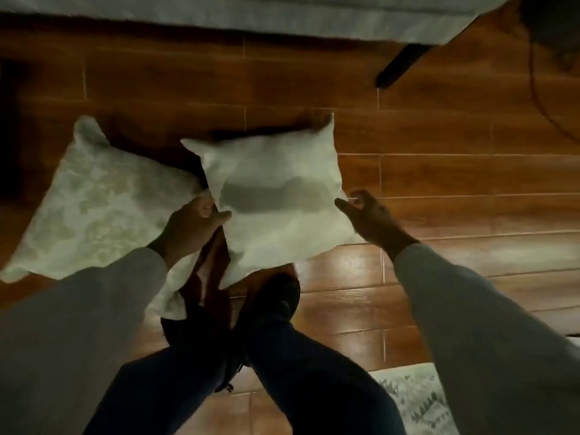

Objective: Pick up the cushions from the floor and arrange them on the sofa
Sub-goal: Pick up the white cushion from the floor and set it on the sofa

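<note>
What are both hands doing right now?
Left hand: closed on the left edge of the plain cushion.
Right hand: open, fingers at that cushion's right edge, not clearly gripping.

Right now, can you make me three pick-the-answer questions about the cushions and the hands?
1. Where does the patterned cushion lie?
A. on the sofa
B. on the wooden floor, left of the plain cushion
C. on the rug

2. How many cushions show?
A. two
B. four
C. five

3. What is the left hand doing?
A. resting on a knee
B. pointing at the sofa
C. gripping the plain cushion's left edge

Answers:
1. B, it lies flat on the wooden floor beside the plain cushion.
2. A, only one patterned and one plain cushion show.
3. C, its thumb and fingers pinch the fabric, while the right hand reaches open at the other edge.
</note>
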